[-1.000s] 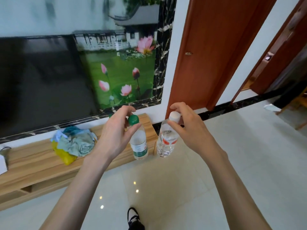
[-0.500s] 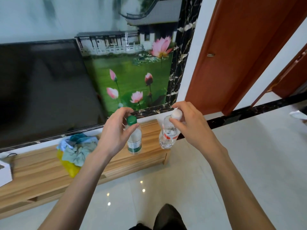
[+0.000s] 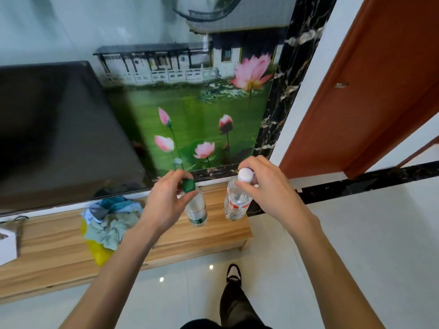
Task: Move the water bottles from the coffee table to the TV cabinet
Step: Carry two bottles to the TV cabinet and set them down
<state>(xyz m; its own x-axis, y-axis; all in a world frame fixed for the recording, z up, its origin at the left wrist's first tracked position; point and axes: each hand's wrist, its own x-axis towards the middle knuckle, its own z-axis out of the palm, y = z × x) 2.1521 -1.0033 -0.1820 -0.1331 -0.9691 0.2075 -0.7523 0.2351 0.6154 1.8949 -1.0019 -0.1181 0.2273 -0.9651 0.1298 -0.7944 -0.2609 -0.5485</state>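
Observation:
My left hand (image 3: 164, 203) grips a clear water bottle with a green cap and green label (image 3: 196, 210) by its neck. My right hand (image 3: 268, 188) grips a second clear bottle with a white cap and red label (image 3: 235, 205) the same way. Both bottles hang upright over the right end of the wooden TV cabinet (image 3: 190, 238), close to its top; I cannot tell whether their bases touch it. The coffee table is out of view.
A heap of crumpled cloths on a yellow bag (image 3: 107, 224) lies on the cabinet left of the bottles. A white box (image 3: 7, 248) sits at the far left. The dark TV (image 3: 59, 134) hangs above. A brown door (image 3: 361, 91) stands to the right. My foot (image 3: 234, 276) is on the tiled floor.
I have stepped closer to the cabinet. Both bottles have moved forward from over the floor to above the cabinet's right end, still held by their necks.

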